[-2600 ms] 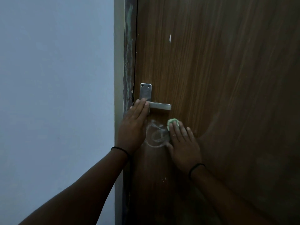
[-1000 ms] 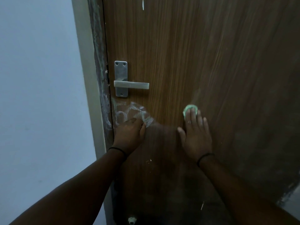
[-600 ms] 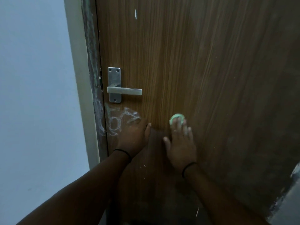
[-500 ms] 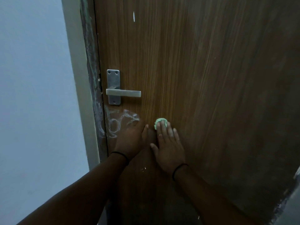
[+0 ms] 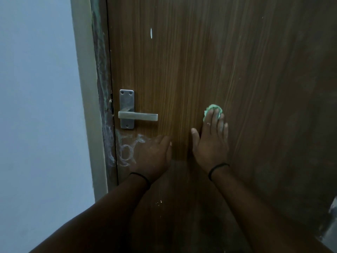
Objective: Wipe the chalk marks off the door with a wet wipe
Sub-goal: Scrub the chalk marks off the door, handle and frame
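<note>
A brown wood-grain door (image 5: 228,61) fills the view. White chalk marks (image 5: 127,150) sit just below the metal handle, near the door's left edge. My right hand (image 5: 211,141) lies flat on the door, its straight fingers pressing a crumpled green wet wipe (image 5: 213,109) against the wood, to the right of the handle. My left hand (image 5: 153,156) rests flat on the door, its fingers over the right part of the chalk marks.
A silver lever handle (image 5: 136,116) on a metal plate juts from the door's left side. The scuffed door frame (image 5: 102,88) and a pale wall (image 5: 36,106) lie to the left. A small white fleck (image 5: 151,32) marks the upper door.
My right hand has slid the wipe up and to the right, away from my left hand. My left hand has stayed over the chalk marks. The camera has shifted slightly.
</note>
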Action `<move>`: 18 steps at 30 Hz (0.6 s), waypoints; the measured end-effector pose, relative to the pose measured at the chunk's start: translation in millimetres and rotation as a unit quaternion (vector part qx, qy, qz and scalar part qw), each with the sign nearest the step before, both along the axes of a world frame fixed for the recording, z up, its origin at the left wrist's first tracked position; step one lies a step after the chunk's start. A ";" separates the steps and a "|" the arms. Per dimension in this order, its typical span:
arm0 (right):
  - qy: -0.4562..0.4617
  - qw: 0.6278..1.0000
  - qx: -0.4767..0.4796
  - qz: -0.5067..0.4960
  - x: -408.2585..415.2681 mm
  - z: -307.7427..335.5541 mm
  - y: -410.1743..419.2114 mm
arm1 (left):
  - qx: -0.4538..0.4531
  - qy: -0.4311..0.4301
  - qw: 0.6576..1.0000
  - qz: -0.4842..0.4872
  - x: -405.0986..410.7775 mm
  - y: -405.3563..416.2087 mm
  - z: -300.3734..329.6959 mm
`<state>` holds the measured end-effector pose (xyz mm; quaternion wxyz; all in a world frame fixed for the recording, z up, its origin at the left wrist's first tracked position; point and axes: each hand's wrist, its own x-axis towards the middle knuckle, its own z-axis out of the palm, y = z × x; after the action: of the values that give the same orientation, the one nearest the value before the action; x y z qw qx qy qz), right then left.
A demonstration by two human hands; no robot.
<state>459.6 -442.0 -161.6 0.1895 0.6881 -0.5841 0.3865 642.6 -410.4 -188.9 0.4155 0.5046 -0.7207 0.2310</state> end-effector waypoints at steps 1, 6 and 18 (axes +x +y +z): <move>-0.004 1.000 -0.006 -0.003 -1.8 10.7 -2.5 | -0.010 0.005 1.000 -0.011 -3.1 -0.3 5.0; 0.041 0.996 -0.063 0.047 9.1 103.5 -14.1 | -0.034 0.032 0.998 -0.038 -17.6 1.3 28.7; 0.062 0.996 0.032 0.060 35.0 -81.3 22.0 | -0.004 0.148 0.989 0.009 -8.3 12.7 -18.8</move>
<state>494.5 -420.0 -242.9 0.1798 0.7505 -0.5405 0.3350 634.3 -397.7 -207.7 0.5177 0.5379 -0.6457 0.1602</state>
